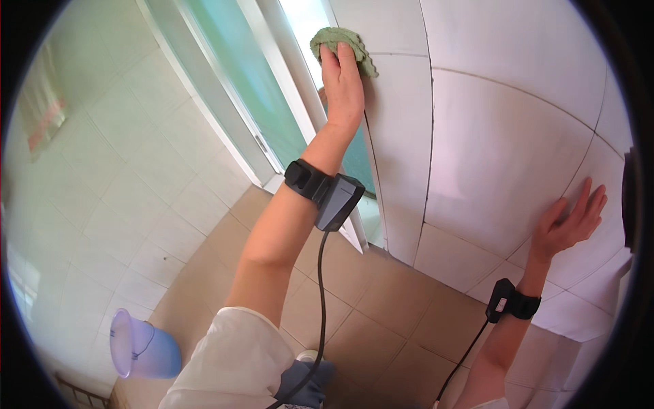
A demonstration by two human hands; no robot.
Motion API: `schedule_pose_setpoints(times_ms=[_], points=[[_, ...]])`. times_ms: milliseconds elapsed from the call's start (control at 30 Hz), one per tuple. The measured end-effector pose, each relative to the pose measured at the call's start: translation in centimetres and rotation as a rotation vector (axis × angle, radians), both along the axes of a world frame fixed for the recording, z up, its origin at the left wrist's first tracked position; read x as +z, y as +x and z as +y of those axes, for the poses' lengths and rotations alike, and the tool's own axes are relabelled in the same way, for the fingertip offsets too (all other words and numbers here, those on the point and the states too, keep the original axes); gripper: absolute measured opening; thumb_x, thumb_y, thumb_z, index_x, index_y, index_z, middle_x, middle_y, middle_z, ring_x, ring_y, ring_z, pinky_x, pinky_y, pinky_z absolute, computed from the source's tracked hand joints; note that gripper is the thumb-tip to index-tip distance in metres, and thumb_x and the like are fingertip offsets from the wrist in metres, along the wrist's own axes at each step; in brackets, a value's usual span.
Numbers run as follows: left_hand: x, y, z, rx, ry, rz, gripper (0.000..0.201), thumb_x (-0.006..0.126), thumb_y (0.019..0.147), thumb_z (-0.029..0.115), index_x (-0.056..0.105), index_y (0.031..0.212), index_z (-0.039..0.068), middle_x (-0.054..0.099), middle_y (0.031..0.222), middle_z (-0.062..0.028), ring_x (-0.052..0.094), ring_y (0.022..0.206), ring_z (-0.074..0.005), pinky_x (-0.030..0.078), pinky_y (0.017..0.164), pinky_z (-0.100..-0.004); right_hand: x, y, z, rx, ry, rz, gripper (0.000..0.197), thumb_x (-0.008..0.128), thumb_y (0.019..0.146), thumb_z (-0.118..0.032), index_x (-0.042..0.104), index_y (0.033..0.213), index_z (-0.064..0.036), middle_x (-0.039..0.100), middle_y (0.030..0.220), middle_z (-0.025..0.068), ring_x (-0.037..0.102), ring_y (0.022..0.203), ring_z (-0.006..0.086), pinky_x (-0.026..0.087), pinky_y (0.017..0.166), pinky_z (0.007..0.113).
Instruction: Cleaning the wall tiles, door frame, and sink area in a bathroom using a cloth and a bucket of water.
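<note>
Left hand point(343, 85) pressing a green cloth point(340, 46) flat against the white tiled wall point(504, 136), fingers closed over the rag, close by the wall's left edge, high up. Cloth bunched and soft, poking out above and beside the fingers. Right hand point(569, 221) spread wide and flat on the same wall, lower down and far to the right of the cloth, holding nothing. A black band with a small box point(327, 191) on the left wrist, a thin black cord point(321, 300) hanging down from it. Another black band point(514, 303) on the right wrist, with a cord too.

Wall made of big shiny white tiles with thin dark lines between them. Just left of the wall's edge, a white door frame point(272, 88) with green frosted glass point(238, 75). Bright light at the top of the frame. More pale tiles point(122, 157) further left of the door. Below the wall, a floor of brown square tiles point(381, 300). Far down and left of the wall, a light purple bucket point(139, 346) lying tipped on its side, open end facing left. White sleeve point(231, 361) at the bottom.
</note>
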State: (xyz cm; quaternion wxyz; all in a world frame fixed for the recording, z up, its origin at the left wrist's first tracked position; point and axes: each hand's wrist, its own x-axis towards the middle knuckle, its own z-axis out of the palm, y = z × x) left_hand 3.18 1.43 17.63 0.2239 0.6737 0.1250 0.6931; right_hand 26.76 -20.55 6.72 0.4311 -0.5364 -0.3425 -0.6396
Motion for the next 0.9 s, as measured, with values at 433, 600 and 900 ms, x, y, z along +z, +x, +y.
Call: schedule_pose_setpoints(times_ms=[433, 600, 900], points=[[-5.7, -1.4, -0.3, 0.132, -0.188, 0.177, 0.026, 0.036, 0.089, 0.021, 0.043, 0.100, -0.002, 0.050, 0.091, -0.0124, 0.046, 0.082, -0.0212, 0.037, 0.077, -0.0304, 0.5, 0.1, -0.6, 0.085, 0.032, 0.041, 0.033, 0.045, 0.079, -0.009, 0.053, 0.110, -0.0038, 0.046, 0.121, 0.0136, 0.042, 0.112, 0.0300, 0.034, 0.084, 0.039], [7.4, 0.6, -0.4, 0.022, -0.145, -0.027, 0.036, 0.039, 0.087, 0.032, 0.042, 0.103, 0.000, 0.047, 0.091, -0.0086, 0.043, 0.080, -0.0152, 0.037, 0.074, -0.0276, 0.5, -0.4, -1.2, 0.384, 0.166, 0.222, 0.032, 0.045, 0.080, -0.014, 0.053, 0.109, -0.0016, 0.050, 0.116, 0.0139, 0.046, 0.106, 0.0279, 0.033, 0.085, 0.039], [0.9, 1.4, -1.2, 0.246, -0.173, -0.016, 0.032, 0.035, 0.089, 0.026, 0.040, 0.098, -0.004, 0.050, 0.091, -0.0183, 0.047, 0.083, -0.0251, 0.037, 0.078, -0.0337, 7.0, -14.2, -7.5, 2.538, -0.541, 0.207, 0.043, 0.032, 0.090, -0.029, 0.063, 0.069, -0.0087, 0.064, 0.080, 0.0038, 0.058, 0.067, 0.0106, 0.029, 0.087, 0.035]])
